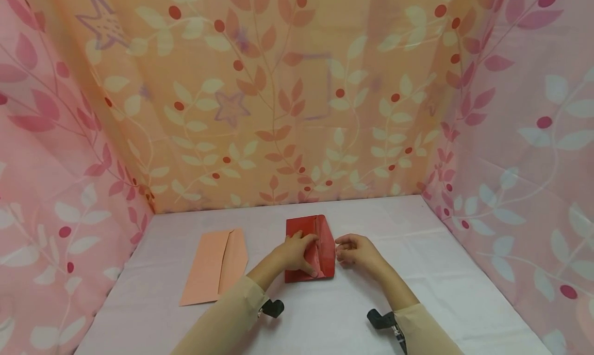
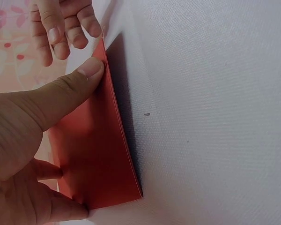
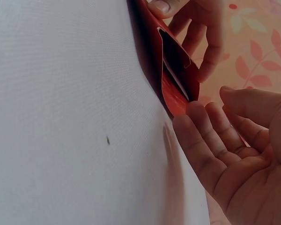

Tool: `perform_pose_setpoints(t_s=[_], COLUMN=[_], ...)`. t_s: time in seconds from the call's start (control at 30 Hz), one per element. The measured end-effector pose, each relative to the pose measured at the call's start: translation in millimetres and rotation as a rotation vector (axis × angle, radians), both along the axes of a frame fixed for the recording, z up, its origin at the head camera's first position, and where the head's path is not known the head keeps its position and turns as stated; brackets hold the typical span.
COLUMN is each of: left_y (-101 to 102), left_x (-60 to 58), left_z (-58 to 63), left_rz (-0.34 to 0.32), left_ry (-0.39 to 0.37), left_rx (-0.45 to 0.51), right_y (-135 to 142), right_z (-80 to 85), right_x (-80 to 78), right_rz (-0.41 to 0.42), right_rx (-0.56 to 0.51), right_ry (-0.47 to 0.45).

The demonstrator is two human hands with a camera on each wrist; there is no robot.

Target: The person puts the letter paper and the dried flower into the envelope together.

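Note:
A red envelope (image 1: 301,225) lies on the white-covered table with its pointed flap (image 1: 327,246) folded out to the right. My left hand (image 1: 297,253) grips it from above, thumb near the front edge and fingers spread farther back. In the right wrist view the mouth of the red envelope (image 3: 171,70) gapes, dark inside, with a pale edge showing. My right hand (image 1: 359,252) is at the flap's tip, fingers loosely bent and palm turned up in the right wrist view. Its fingertips (image 3: 181,123) meet the flap's edge; whether they press it, I cannot tell.
A peach envelope (image 1: 209,267) with its flap out to the right lies left of the red one. The white cloth (image 1: 417,252) covers the table. Leaf-patterned curtains (image 1: 278,86) enclose the back and both sides. Black wrist mounts (image 1: 274,308) stick out from both sleeves.

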State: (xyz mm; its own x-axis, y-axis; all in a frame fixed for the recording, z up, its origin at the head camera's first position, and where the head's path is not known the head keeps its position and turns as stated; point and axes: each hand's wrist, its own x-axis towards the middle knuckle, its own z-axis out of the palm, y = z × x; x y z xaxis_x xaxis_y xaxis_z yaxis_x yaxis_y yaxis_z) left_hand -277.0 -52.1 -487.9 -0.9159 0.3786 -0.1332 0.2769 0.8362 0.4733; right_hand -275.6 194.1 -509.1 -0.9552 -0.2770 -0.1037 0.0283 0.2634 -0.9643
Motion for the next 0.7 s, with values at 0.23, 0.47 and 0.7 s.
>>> perform_pose_setpoints(t_s=[0.23, 0.47, 0.7], left_y=[-3.1, -5.6, -13.7], left_x=[-3.0, -2.9, 9.1], left_z=[-7.5, -14.1, -8.7], left_rz=[-0.007, 0.002, -0.006], left_ry=[0.019, 0.049, 0.101], left_rx=[0.009, 0.015, 0.04], right_y=[0.8, 1.6, 2.9], right_z=[1.4, -1.0, -2.4], right_x=[1.7, 4.9, 13.4], right_rz=[-0.017, -0.011, -0.002], right_rx=[0.042, 0.129, 0.227], right_ry=[0.03, 0.076, 0.148])
